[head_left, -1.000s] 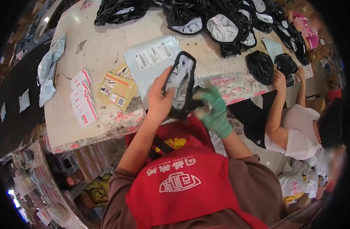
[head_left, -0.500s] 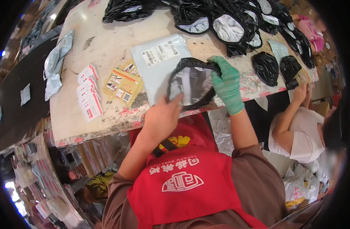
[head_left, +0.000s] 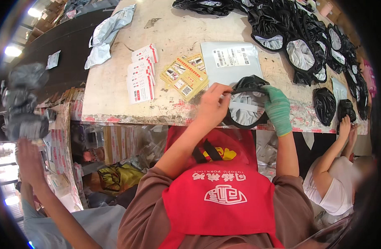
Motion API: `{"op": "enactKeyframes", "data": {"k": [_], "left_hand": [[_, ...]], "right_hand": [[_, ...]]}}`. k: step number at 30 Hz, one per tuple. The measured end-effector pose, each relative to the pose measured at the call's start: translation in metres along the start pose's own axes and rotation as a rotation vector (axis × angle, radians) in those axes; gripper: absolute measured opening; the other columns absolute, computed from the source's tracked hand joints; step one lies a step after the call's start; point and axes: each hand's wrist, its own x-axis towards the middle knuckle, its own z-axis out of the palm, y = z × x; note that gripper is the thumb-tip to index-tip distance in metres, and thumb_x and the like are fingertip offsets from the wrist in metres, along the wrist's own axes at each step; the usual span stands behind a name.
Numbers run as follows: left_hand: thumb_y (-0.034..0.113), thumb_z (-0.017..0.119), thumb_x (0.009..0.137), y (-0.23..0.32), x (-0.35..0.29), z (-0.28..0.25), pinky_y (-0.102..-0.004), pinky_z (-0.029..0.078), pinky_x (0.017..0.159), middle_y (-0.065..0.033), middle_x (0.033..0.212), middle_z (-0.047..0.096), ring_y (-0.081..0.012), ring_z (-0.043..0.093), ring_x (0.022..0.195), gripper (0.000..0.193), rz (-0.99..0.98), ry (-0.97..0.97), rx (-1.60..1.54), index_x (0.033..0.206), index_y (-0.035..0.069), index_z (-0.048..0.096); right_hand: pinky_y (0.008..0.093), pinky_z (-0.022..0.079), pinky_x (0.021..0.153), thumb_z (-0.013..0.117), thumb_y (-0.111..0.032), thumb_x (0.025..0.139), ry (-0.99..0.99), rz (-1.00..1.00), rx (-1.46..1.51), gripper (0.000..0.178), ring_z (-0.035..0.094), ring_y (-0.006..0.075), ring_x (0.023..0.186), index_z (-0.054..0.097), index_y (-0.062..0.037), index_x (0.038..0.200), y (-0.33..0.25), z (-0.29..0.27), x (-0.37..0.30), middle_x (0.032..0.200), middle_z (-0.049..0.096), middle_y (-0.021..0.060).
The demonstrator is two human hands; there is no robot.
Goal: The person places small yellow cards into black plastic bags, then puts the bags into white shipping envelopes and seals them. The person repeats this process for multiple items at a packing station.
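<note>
At the table's near edge I hold a round, shiny black cap-like piece (head_left: 245, 111) with a gathered rim, its pale lining facing up. My bare left hand (head_left: 213, 104) pinches the rim on the left. My right hand (head_left: 278, 108), in a green knit glove, grips the rim on the right. Just behind it lies a flat grey mailing bag (head_left: 213, 52) with a white label, partly covered by the black piece. Left of the bag are a small stack of yellow printed cards (head_left: 184, 79) and an overlapping row of white and red cards (head_left: 140, 89).
More black lined pieces (head_left: 277, 25) are heaped at the back right. A person in white handles a black piece (head_left: 345, 108) at the right. Another person's hands (head_left: 30, 162) are by blurred dark packages (head_left: 26, 103) at the left. Grey packets (head_left: 105, 31) lie beside a dark belt (head_left: 70, 41).
My left hand has left the lining inside the opening and now pinches the rim. The view has swung left, and another person's arms and dark packages have come into it there.
</note>
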Motion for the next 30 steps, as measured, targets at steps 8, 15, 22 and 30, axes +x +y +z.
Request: {"op": "enactKeyframes", "data": {"k": [8, 15, 22, 30], "left_hand": [[0.017, 0.058, 0.092, -0.111, 0.025, -0.069, -0.0493, 0.031, 0.112, -0.0196, 0.141, 0.051, -0.0332, 0.042, 0.137, 0.045, 0.105, 0.172, 1.008, 0.131, -0.004, 0.053], [0.011, 0.056, 0.093, -0.107, 0.029, -0.07, -0.045, 0.04, 0.107, -0.0169, 0.131, 0.06, -0.0317, 0.054, 0.125, 0.03, 0.124, 0.166, 0.9, 0.119, 0.0, 0.064], [0.013, 0.052, 0.098, -0.058, -0.001, -0.088, -0.0288, 0.051, 0.083, -0.0114, 0.11, 0.07, -0.0177, 0.064, 0.099, 0.026, -0.28, 0.232, 0.018, 0.117, 0.002, 0.068], [0.011, 0.056, 0.093, -0.032, -0.048, -0.122, -0.0374, 0.043, 0.104, -0.0195, 0.129, 0.061, -0.0304, 0.056, 0.124, 0.035, 0.026, -0.307, 0.123, 0.125, -0.004, 0.06]], "right_hand": [[0.0394, 0.05, 0.088, 0.064, 0.002, 0.073, 0.245, -0.204, -0.019, 0.046, 0.062, 0.0313, 0.102, 0.062, -0.0085, 0.118, -0.026, -0.021, 0.048, 0.113, 0.066, 0.0139], [0.0463, 0.041, 0.102, 0.069, -0.014, 0.079, 0.323, -0.19, -0.009, 0.048, 0.051, 0.0351, 0.119, 0.058, -0.0112, 0.126, -0.068, -0.003, 0.025, 0.129, 0.055, 0.0152], [0.046, 0.039, 0.105, 0.07, -0.011, 0.078, 0.3, -0.271, 0.213, 0.053, 0.05, 0.0371, 0.122, 0.056, -0.0086, 0.129, -0.09, -0.004, -0.004, 0.129, 0.056, 0.0156], [0.0342, 0.048, 0.07, 0.073, -0.017, 0.08, -0.305, -0.251, 0.602, 0.029, 0.061, 0.0205, 0.076, 0.067, -0.0051, 0.107, -0.116, 0.003, -0.019, 0.083, 0.065, 0.0075]]}}
